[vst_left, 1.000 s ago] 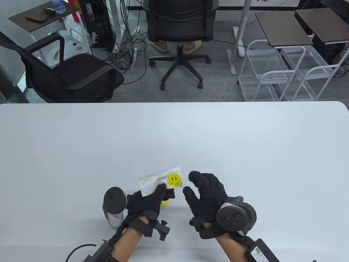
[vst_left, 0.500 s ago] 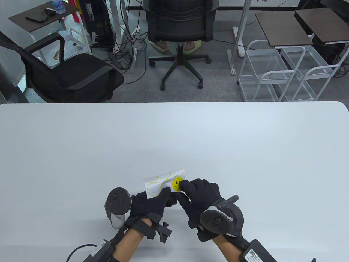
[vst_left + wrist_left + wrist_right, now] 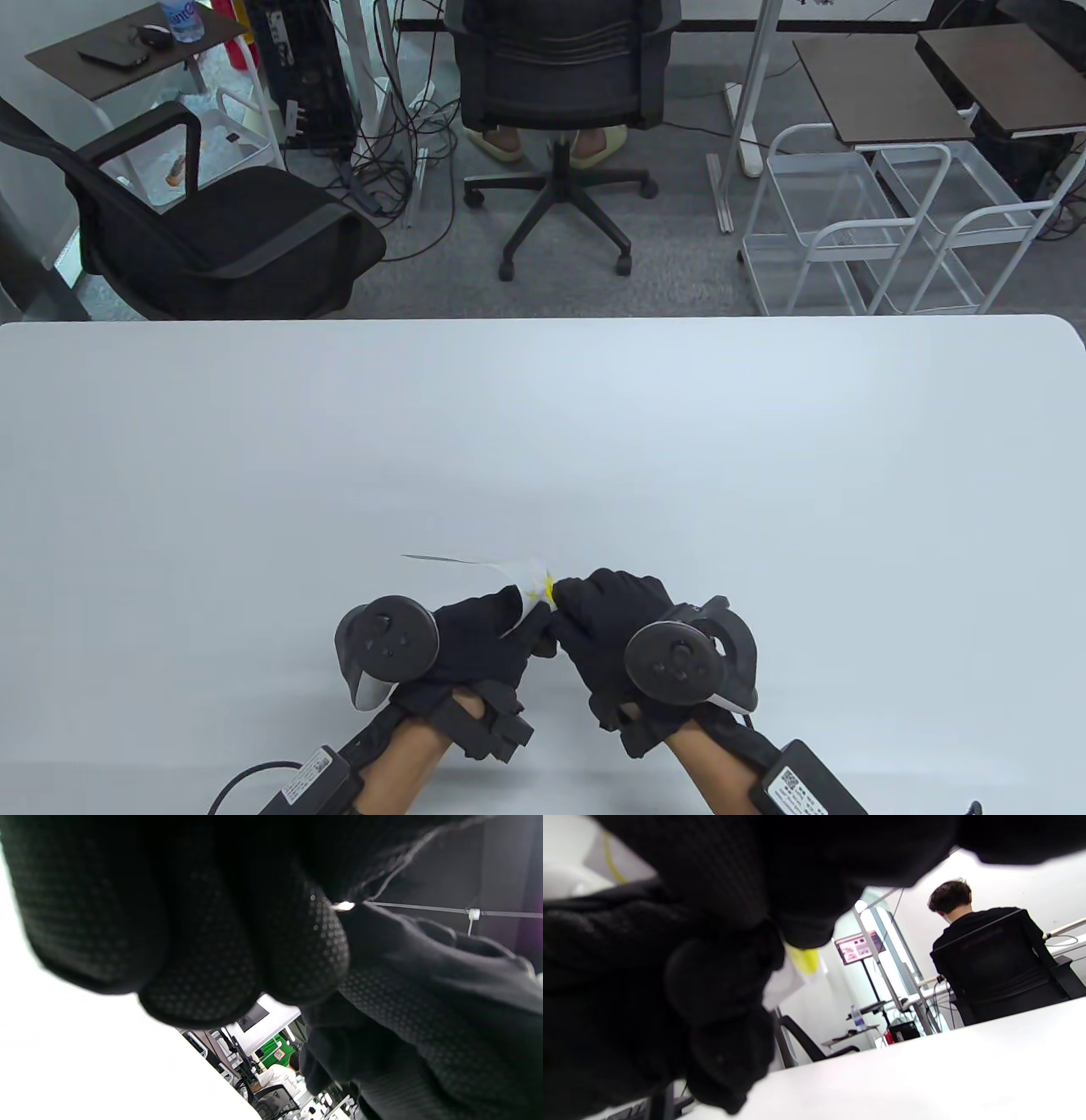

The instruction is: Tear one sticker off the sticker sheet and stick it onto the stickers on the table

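Observation:
My left hand [image 3: 519, 618] grips the white sticker sheet [image 3: 475, 564] above the table near its front edge; the sheet is tilted and shows almost edge on. My right hand [image 3: 562, 599] pinches the yellow smiley sticker [image 3: 547, 586] at the sheet's right end. In the right wrist view the yellow sticker [image 3: 804, 960] and the white sheet [image 3: 782, 982] stick out between the black gloved fingers [image 3: 725, 976]. In the left wrist view the gloved fingers [image 3: 199, 955] fill the frame and only a sliver of the sheet [image 3: 343, 905] shows. Stickers on the table are hidden under the hands.
The white table [image 3: 543, 441] stretches wide in front of both hands. Beyond its far edge stand black office chairs [image 3: 551, 76], a white wire cart [image 3: 857, 229] and small side tables [image 3: 891, 85].
My right hand has moved left and closed on the yellow sticker. My left hand has turned the sheet from flat and face up to nearly edge on. Both hands have drawn together.

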{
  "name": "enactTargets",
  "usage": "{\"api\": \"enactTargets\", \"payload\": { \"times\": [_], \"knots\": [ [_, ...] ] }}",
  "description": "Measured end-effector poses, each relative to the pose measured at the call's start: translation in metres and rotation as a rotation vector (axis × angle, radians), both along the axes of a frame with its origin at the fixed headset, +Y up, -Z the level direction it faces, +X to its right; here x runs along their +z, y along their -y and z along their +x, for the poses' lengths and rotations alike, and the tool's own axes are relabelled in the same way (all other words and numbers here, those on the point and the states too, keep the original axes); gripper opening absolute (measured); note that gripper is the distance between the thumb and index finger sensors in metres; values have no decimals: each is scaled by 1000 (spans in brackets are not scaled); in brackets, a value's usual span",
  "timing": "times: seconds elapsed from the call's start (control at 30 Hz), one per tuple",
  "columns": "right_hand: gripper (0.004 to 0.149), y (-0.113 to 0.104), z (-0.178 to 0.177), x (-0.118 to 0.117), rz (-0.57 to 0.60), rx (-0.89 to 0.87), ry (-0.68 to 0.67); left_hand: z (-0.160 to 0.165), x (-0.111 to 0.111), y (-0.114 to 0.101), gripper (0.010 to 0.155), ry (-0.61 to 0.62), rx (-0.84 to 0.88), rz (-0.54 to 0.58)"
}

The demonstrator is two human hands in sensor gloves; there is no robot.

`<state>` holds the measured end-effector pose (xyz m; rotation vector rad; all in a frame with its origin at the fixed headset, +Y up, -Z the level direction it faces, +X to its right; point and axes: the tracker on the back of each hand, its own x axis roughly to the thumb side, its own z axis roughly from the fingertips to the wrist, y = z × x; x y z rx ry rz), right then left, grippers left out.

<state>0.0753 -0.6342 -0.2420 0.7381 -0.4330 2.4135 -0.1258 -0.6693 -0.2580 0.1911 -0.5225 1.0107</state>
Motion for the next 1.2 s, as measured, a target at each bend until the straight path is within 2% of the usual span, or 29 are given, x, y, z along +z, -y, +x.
{"api": "enactTargets", "payload": {
  "times": [0.2,0.53,0.73,0.9,1.2],
  "knots": [
    [44,5,4,-2,-42,8,-59,9,4,-6,47,37,-152,71],
    [42,4,2,2,88,35,-38,8,3,-4,47,60,-103,38],
    [41,5,5,2,112,-43,-13,3,1,1,47,65,-17,-1],
    [41,5,6,0,59,-111,-21,-1,-2,5,46,42,40,-25],
    [40,7,11,-2,47,-161,-2,-1,-1,4,46,44,39,11]
  ]
}}
